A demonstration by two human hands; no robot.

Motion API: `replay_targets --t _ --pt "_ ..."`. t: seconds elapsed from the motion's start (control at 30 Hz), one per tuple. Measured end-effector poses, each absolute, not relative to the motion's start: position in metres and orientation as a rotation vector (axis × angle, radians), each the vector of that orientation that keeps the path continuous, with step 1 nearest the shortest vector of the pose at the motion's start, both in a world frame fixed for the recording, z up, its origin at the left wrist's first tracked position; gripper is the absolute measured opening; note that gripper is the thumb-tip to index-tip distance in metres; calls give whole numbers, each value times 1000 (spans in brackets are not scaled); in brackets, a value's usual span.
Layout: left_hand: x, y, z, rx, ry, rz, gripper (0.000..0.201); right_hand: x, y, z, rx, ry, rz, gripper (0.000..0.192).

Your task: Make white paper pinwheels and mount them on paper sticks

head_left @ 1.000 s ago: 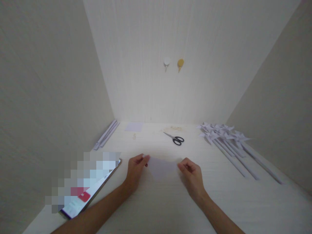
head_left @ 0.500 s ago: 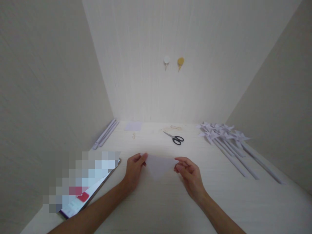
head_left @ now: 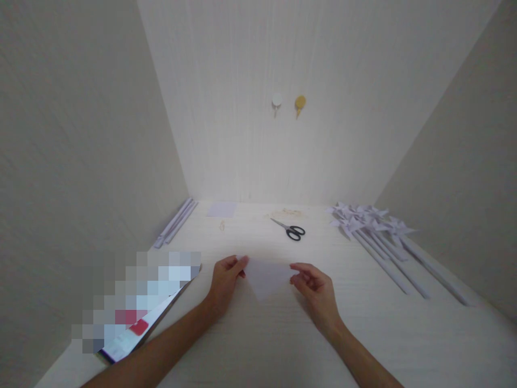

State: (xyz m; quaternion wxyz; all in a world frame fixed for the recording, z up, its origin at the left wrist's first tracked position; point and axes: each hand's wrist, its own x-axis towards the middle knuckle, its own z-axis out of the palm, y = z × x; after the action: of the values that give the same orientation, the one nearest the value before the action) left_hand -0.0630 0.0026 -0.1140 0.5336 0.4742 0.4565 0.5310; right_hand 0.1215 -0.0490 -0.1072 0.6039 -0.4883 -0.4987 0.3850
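Note:
A pale lilac piece of paper (head_left: pixel 269 277), its visible part tapering to a point at the bottom, spans the gap between my two hands. My left hand (head_left: pixel 226 280) pinches its left corner between thumb and fingers. On the other side, my right hand (head_left: pixel 315 285) has thumb and fingertips curled at the paper's right corner. Beyond the hands lie black-handled scissors (head_left: pixel 291 230), blades toward the left.
Paper pinwheels on rolled sticks (head_left: pixel 379 242) lie at the right. Rolled paper tubes (head_left: pixel 175 223) rest at the left by a flat paper square (head_left: pixel 222 209). A partly blurred screen device (head_left: pixel 133 334) is at lower left. Two hooks (head_left: pixel 300 102) hang on the back wall.
My left hand has shifted slightly to the right with the paper corner. The right hand stays nearly where it was, and the paper remains between both hands.

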Motion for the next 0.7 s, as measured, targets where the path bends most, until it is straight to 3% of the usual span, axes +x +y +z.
replay_targets --t 0.2,0.37,0.7 --pt "-61 0 -112 1144 1016 1183 27 122 -49 -110 -1196 -1341 738 19" --pt "-59 -4 -107 1235 986 1140 42 122 -49 -111 -1381 -1305 720 10" --pt "-57 -8 -105 1265 966 1011 36 123 -45 -116 -1349 -1196 890 30"
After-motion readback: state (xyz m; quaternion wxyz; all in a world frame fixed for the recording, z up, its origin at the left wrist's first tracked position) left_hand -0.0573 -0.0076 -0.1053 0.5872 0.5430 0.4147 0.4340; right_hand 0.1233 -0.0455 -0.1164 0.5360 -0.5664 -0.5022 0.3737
